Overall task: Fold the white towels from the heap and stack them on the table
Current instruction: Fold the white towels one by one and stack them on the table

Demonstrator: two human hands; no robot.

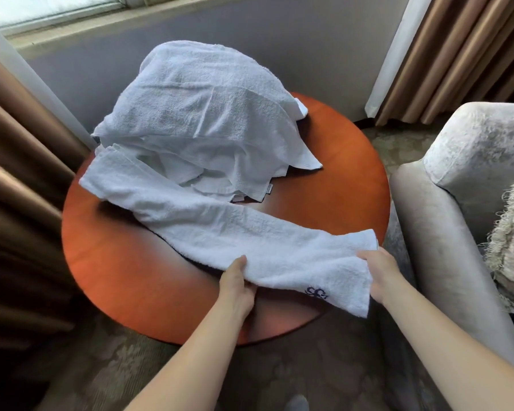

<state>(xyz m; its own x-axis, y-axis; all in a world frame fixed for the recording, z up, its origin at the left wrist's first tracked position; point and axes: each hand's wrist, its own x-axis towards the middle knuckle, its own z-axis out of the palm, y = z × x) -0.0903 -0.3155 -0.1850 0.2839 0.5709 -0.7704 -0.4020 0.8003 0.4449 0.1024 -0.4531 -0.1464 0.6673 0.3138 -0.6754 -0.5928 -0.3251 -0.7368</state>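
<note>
Fingers of the left hand are curled under the long towel with the thumb on top, so it's pinching cloth. The right hand grips the end corner (fingertips tucked behind it, can't see them).

Big picture: round orange-brown table, heap of white towels on its far half. This towel is a narrow strip running diagonally from far-left at the heap's foot to near-right. Both hands hold the near-right end, the right one nearer the tip, so I'd guess the next fold carries that end far-left along the strip. A small blue logo sits between the hands.
</note>
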